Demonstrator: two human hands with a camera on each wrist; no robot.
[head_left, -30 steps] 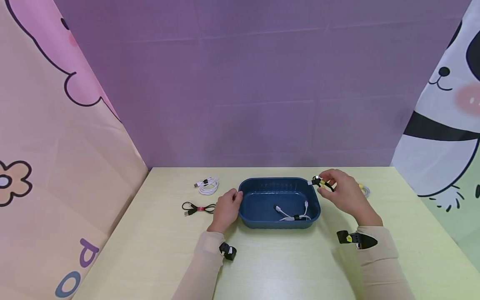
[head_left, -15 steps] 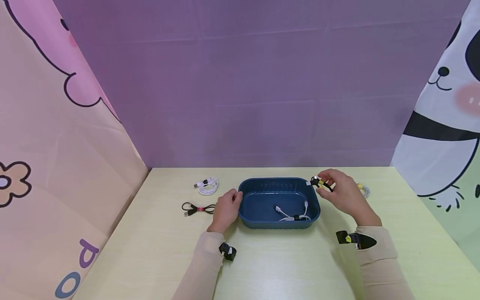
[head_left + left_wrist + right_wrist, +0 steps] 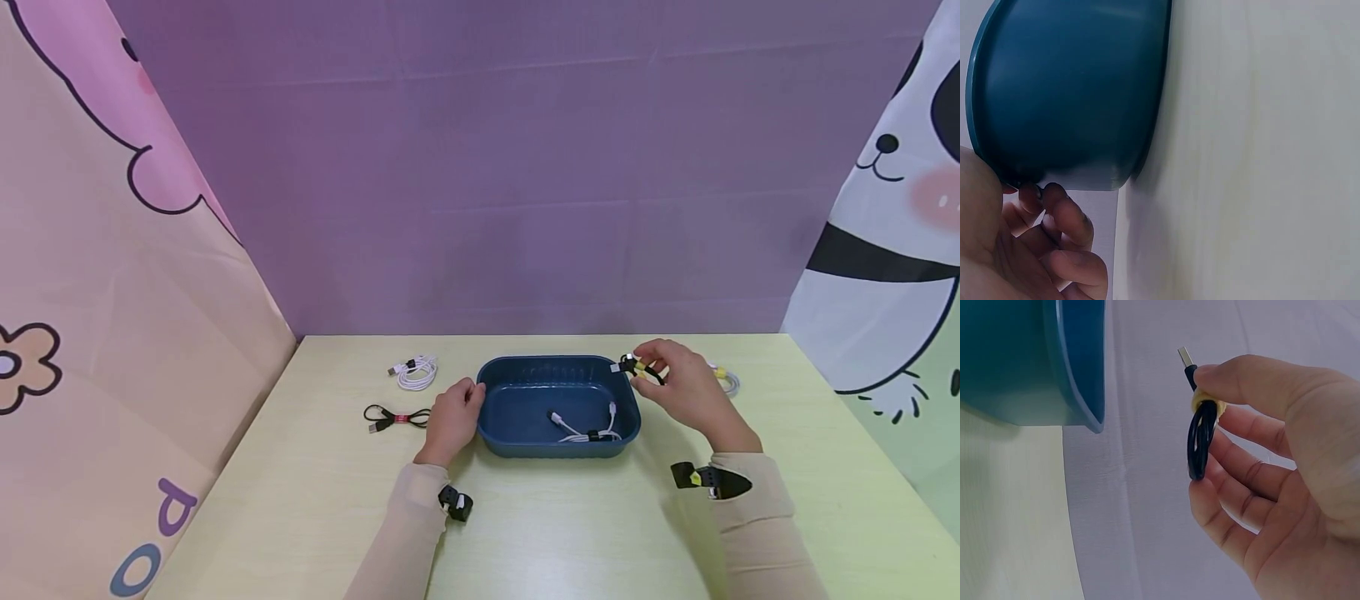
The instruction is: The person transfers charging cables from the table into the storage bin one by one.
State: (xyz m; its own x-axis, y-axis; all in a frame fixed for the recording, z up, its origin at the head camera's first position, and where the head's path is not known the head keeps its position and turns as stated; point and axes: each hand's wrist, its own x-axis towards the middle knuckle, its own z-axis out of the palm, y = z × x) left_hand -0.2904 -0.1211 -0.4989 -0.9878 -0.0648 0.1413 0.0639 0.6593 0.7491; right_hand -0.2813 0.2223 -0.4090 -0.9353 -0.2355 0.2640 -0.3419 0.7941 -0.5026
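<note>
While right fingers (image 3: 1254, 428) pinch black cable (image 3: 1208, 414) | plug (image 3: 1185, 357) juts past thumb (image 3: 1244, 375) | left fingers (image 3: 1071, 224) grip blue bin (image 3: 1072, 94)

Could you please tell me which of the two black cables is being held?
The black cable with the yellow tie, pinched in the right hand; the other black cable, with a red tie, lies on the table.

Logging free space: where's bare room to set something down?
Bare: table in front of the blue bin, between sleeves; the bin's floor left of its white cable. Crowded: the bin's left, with left hand and two cables; its right, with right hand, held black cable and another cable.
</note>
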